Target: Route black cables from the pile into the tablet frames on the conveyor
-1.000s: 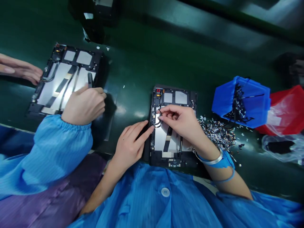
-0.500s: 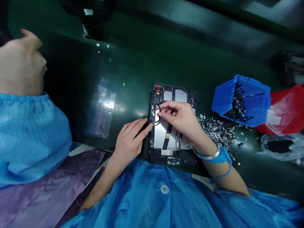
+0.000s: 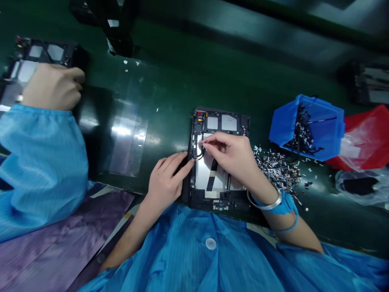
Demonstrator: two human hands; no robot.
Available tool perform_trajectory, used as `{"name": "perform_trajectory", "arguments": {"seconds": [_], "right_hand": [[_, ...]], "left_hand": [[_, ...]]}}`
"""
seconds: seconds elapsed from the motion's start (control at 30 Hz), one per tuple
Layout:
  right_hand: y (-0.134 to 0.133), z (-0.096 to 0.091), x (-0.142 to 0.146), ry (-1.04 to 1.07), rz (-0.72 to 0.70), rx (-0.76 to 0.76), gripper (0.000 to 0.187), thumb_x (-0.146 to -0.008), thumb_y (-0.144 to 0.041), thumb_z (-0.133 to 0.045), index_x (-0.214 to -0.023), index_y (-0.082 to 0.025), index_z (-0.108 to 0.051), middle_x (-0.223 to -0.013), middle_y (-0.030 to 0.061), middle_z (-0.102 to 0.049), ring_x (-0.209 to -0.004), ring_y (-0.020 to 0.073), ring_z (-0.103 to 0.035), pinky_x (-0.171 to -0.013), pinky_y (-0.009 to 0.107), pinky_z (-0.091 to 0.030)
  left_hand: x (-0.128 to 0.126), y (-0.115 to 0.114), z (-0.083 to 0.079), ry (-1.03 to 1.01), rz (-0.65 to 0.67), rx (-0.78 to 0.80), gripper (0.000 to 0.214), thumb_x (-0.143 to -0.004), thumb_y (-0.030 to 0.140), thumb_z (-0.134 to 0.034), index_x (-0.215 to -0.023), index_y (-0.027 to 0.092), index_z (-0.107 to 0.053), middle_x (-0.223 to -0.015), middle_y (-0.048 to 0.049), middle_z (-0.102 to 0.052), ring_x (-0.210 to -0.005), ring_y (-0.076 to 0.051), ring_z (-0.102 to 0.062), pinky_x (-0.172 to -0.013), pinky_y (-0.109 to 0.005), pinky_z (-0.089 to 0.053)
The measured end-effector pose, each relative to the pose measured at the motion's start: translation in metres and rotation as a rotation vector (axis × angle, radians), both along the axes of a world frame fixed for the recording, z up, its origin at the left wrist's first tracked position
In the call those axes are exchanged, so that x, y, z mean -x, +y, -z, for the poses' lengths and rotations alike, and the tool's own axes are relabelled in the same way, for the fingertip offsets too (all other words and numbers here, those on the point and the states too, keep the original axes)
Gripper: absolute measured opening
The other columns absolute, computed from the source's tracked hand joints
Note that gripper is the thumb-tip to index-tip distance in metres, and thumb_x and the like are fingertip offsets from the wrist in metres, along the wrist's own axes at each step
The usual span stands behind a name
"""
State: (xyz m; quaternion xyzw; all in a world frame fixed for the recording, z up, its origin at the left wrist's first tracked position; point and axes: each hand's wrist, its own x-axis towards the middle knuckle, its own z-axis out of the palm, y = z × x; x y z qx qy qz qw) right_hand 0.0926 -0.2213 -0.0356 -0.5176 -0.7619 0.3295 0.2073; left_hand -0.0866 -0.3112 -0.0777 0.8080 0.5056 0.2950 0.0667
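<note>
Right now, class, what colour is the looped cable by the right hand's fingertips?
The looped cable is black; the head view shows it best.

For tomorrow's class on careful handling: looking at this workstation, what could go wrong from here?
The thin black cable under the right hand's fingers could kink or tear against the tablet frame. The loose metal parts beside the frame, near the tilted blue bin, could get knocked into it.

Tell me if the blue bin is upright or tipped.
Tipped: the blue plastic bin lies on its side, with small parts spilled onto the green bench beside it.
</note>
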Motion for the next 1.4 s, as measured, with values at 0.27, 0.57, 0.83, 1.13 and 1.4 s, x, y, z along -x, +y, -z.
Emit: {"name": "perform_trajectory", "arguments": {"seconds": [0.27, 0.57, 0.83, 1.13, 1.4], "right_hand": [[0.000, -0.004, -0.002, -0.076, -0.033, -0.086, 0.017, -0.086, -0.026, -0.057, -0.083, -0.021, -0.073, -0.073, 0.0013, -0.070, -0.066, 0.0134, -0.059, -0.062, 0.026, -0.041], [0.011, 0.008, -0.003, 0.038, 0.005, 0.010, 0.008, -0.079, -0.022, -0.064, -0.076, -0.019, -0.071, -0.071, 0.0001, -0.064, -0.061, 0.0111, -0.052, -0.059, 0.026, -0.039], [0.013, 0.011, -0.002, 0.023, -0.002, 0.014, 0.008, -0.079, -0.022, -0.064, -0.077, -0.019, -0.071, -0.072, -0.0003, -0.064, -0.062, 0.0110, -0.053, -0.061, 0.026, -0.039], [-0.011, -0.001, -0.005, -0.408, -0.025, -0.377, 0.029, -0.089, -0.021, -0.050, -0.113, -0.019, -0.066, -0.083, 0.0067, -0.067, -0.077, 0.0186, -0.059, -0.060, 0.028, -0.040], [-0.035, 0.009, -0.003, -0.723, -0.259, -0.452, 0.048, -0.085, -0.008, -0.047, -0.131, -0.013, -0.057, -0.090, 0.0126, -0.066, -0.083, 0.0222, -0.058, -0.060, 0.030, -0.044]], "left_hand": [[-0.003, 0.000, 0.000, 0.038, -0.032, 0.024, 0.036, -0.085, 0.000, -0.040, -0.112, 0.014, -0.060, -0.117, -0.0157, -0.065, -0.110, -0.028, -0.059, -0.081, -0.039, -0.048], [-0.002, -0.001, 0.001, 0.036, 0.058, 0.060, 0.046, -0.088, 0.004, -0.037, -0.129, 0.017, -0.053, -0.138, -0.0204, -0.049, -0.124, -0.029, -0.051, -0.086, -0.040, -0.047], [-0.002, -0.001, 0.005, 0.025, 0.049, 0.056, 0.048, -0.087, 0.005, -0.039, -0.130, 0.018, -0.053, -0.140, -0.0188, -0.048, -0.124, -0.029, -0.050, -0.088, -0.041, -0.046], [-0.001, -0.002, 0.004, 0.055, 0.051, 0.044, 0.051, -0.084, 0.004, -0.039, -0.131, 0.016, -0.054, -0.139, -0.0193, -0.049, -0.122, -0.028, -0.051, -0.086, -0.041, -0.046], [-0.001, -0.002, 0.007, 0.072, 0.046, 0.014, 0.052, -0.081, 0.001, -0.038, -0.127, 0.015, -0.057, -0.137, -0.0203, -0.050, -0.121, -0.029, -0.052, -0.086, -0.041, -0.047]]}}
